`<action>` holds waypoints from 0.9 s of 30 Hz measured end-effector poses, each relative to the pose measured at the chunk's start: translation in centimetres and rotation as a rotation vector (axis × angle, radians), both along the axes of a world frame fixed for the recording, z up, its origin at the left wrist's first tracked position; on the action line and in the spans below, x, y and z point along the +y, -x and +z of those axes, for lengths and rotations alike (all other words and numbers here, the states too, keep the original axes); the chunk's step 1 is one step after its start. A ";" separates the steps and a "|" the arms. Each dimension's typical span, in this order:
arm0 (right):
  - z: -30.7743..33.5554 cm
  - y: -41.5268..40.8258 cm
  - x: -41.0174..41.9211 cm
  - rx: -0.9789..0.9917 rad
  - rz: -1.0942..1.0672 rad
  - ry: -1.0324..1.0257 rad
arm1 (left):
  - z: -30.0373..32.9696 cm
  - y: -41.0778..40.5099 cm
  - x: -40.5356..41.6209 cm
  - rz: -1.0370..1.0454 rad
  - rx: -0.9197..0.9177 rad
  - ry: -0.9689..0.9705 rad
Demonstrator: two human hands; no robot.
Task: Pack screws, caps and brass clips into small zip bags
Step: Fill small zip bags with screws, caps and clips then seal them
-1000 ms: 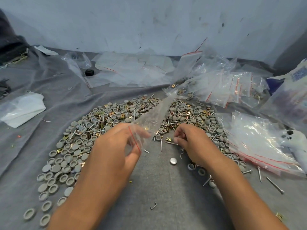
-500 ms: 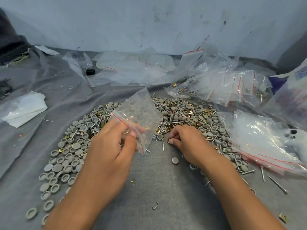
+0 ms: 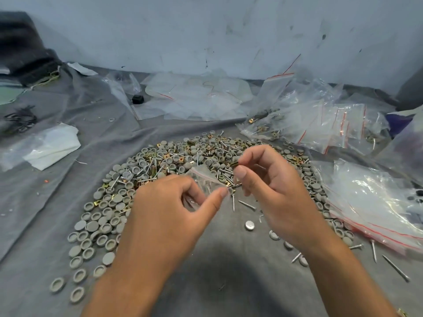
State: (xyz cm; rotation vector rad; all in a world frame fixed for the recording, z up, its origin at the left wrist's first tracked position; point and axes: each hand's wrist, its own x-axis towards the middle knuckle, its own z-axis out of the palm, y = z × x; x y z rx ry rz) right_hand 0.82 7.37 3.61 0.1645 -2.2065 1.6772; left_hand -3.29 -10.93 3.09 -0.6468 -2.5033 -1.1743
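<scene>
Two hands work over a grey cloth-covered counter (image 3: 229, 282). Left hand (image 3: 164, 216) pinches a small clear zip bag (image 3: 206, 179) betw. thumb and forefinger; the bag is see-through and partly behind the fingers, so its mouth and contents are hard to make out, though the red seal line shows faintly along the upper edge. Right hand (image 3: 274, 193) is raised just beside the bag, thumb and forefinger clamped on a small brass clip (image 3: 235, 164); only a sliver of the clip shows betw. the fingertips, and whether anything else is held w/ it can't be told.

Behind and around both hands lies a wide heap of grey caps (image 3: 109, 202), brass clips and screws mixed together; the hands cover its near middle. Loose screws (image 3: 247, 205) lie on the cloth just below the bag, more at lower right (image 3: 396, 268). One shiny silver cap (image 3: 249, 225) sits apart near the right wrist.

Filled zip bags (image 3: 309, 124) pile at upper right, contents blurred through plastic. Larger clear bag (image 3: 370, 202) at right edge is cut off by the frame. Flat empty bags (image 3: 201, 97) lie by the wall, w/ a small black object (image 3: 138, 99) beside them, too small to identify. White paper under plastic (image 3: 52, 147) at left; dark bundle (image 3: 20, 53) at far upper left, cut off.
</scene>
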 end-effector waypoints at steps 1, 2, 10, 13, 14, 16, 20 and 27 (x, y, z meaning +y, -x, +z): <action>0.3 -0.4 -0.9 0.052 0.032 -0.018 | 0.0 -0.1 0.2 -0.013 -0.008 0.027; 0.6 -0.7 -1.6 0.098 0.042 -0.078 | -0.1 -0.2 0.4 -0.031 -0.022 0.051; -0.1 -1.1 -1.6 0.274 -0.131 -0.674 | 0.0 -0.8 0.7 -0.097 -0.100 0.144; -0.1 -1.3 -1.1 0.278 -0.150 -0.745 | 0.0 -0.8 0.7 -0.103 -0.102 0.169; -0.1 -1.3 -1.0 0.267 -0.158 -0.748 | -0.1 -0.8 0.7 -0.108 -0.103 0.175; -0.1 -1.4 -0.7 0.229 -0.175 -0.729 | -0.1 -0.8 0.7 -0.114 -0.100 0.173; -0.3 -1.4 -0.6 0.173 -0.245 -0.570 | 0.0 -0.9 0.8 -0.111 -0.053 0.175; -0.8 -0.7 -1.0 -0.094 -0.331 -0.109 | 0.1 -1.1 1.2 -0.041 0.035 0.086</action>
